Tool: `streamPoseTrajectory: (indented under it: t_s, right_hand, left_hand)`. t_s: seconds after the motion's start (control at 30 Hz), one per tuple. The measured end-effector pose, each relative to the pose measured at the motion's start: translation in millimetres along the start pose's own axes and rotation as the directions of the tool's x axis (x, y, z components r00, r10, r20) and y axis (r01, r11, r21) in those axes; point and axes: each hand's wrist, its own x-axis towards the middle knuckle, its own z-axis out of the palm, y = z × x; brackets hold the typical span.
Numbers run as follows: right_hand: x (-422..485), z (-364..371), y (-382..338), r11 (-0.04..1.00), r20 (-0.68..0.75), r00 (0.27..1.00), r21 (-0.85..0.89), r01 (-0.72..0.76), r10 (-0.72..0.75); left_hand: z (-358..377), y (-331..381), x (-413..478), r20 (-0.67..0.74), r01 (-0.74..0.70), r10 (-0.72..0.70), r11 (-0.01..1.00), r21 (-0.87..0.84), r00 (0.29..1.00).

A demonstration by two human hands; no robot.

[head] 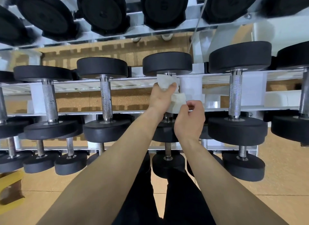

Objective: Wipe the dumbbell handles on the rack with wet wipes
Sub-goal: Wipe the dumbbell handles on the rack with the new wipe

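On the middle shelf of the white rack (133, 84), roughly midway along its length, lies a dumbbell (167, 63) with matte black round heads. Its handle (168, 73) is almost wholly covered: only the shiny steel collar under the far head shows. A white wet wipe (166, 81), crumpled and creased, is wrapped round that handle, its top edge just below the far head and its loose lower end trailing toward the near rail.

The left hand (159, 99) grips the wipe on the handle, with the thumb curled across the front and the fingers behind. The right hand (190, 119), just beside it, pinches the wipe's lower end between thumb and forefinger, the other fingers curled in.

The neighbouring dumbbells on the same shelf, one to the left (105, 97) and one to the right (235, 94), show bare knurled steel handles. More black dumbbells sit on the upper shelf (103, 10) and smaller ones on the lower shelf (70, 164). The floor (284, 174) is tan.
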Motion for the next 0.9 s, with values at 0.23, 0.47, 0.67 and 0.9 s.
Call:
streamPoseTrajectory:
  t_s: [0.23,0.47,0.67,0.9]
  right_hand:
    - [-0.4,0.1,0.3,0.999,0.05,0.999,-0.037,-0.009,0.011]
    - [8.6,-1.1,-3.1,0.979,0.226,0.973,-0.204,0.013,0.035]
    - [29.6,-4.2,-4.8,0.978,0.418,0.907,-0.205,0.044,0.046]
    - [51.2,-10.1,-5.7,0.936,0.606,0.795,-0.274,0.219,-0.008]
  left_hand:
    - [-2.6,6.3,2.8,0.132,0.072,-0.055,0.989,-0.126,0.99]
    - [-7.8,5.7,-0.1,0.187,0.121,-0.089,0.979,-0.167,0.978]
    - [-6.1,4.2,4.2,0.175,0.145,-0.109,0.967,-0.21,0.978]
    - [-6.2,3.3,10.4,0.161,0.161,-0.123,0.955,-0.248,0.979]
